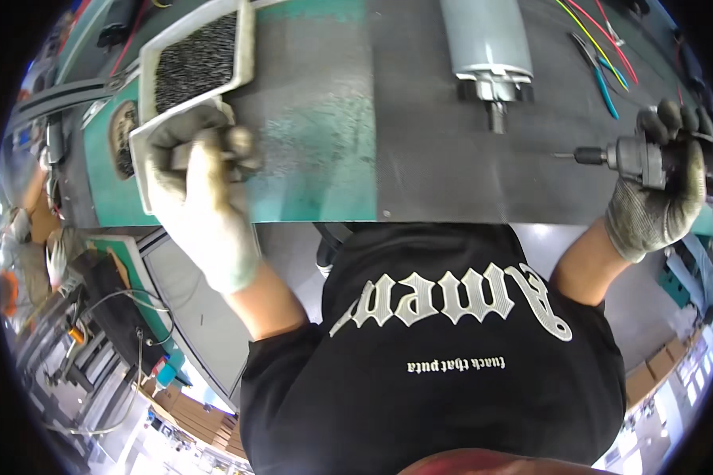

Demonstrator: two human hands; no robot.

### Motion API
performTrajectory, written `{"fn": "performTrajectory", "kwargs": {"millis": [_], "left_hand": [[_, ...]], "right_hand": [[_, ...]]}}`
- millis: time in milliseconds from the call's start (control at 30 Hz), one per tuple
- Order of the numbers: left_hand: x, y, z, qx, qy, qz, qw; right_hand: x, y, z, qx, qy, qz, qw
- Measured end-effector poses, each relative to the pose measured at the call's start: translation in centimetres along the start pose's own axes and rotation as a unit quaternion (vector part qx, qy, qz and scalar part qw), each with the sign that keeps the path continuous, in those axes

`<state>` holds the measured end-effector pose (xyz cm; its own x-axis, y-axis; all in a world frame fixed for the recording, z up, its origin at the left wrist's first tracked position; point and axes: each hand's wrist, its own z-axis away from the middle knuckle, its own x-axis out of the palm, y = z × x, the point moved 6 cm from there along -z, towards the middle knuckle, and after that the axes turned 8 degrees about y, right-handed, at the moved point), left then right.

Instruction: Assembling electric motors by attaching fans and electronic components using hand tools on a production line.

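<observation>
My right hand [657,182], in a grey-white glove with dark fingertips, is wrapped round a dark electric screwdriver [634,161]. Its thin bit points left across the dark mat. At the left, my gloved left hand [202,174] is over a pale tray [141,170], fingers curled in and pressed together. Whatever lies between those fingers is hidden and somewhat blurred. Just beyond is a pale bin [245,47] heaped with small black pieces [196,63] that look like screws. A silver cylindrical motor [487,36] lies at the far side of the bench, its shaft facing me.
Blue-handled pliers [602,79] lie right of the motor, near red and yellow wires [610,36]. A round container [123,138] of dark bits stands left of the tray. A green mat [317,158] adjoins the dark mat [451,178]. Another person's gloved hand [57,261] shows far left.
</observation>
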<state>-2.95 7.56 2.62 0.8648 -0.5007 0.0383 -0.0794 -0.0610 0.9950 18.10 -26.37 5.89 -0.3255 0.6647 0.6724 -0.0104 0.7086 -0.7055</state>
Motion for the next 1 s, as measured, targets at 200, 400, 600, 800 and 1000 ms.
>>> {"fn": "performTrajectory", "kwargs": {"millis": [200,400,600,800,1000], "left_hand": [[15.6,-4.0,11.0,-0.420,-0.276,0.458,0.733],[17.0,-4.6,13.1,-0.432,-0.300,0.521,0.672],[16.1,-5.2,13.9,-0.409,-0.327,0.310,0.793],[16.3,-8.8,16.3,-0.562,-0.334,0.395,0.645],[17.1,-9.9,13.7,-0.557,-0.184,0.352,0.729]], "right_hand": [[2.8,0.7,0.0,0.035,-0.002,-0.044,0.998],[2.1,1.4,0.3,0.011,0.003,-0.028,1.000],[1.5,1.7,0.8,0.024,-0.004,-0.048,0.999],[1.9,2.8,0.8,0.035,-0.013,-0.065,0.997],[4.2,4.2,0.5,-0.224,0.108,0.256,0.934]]}}
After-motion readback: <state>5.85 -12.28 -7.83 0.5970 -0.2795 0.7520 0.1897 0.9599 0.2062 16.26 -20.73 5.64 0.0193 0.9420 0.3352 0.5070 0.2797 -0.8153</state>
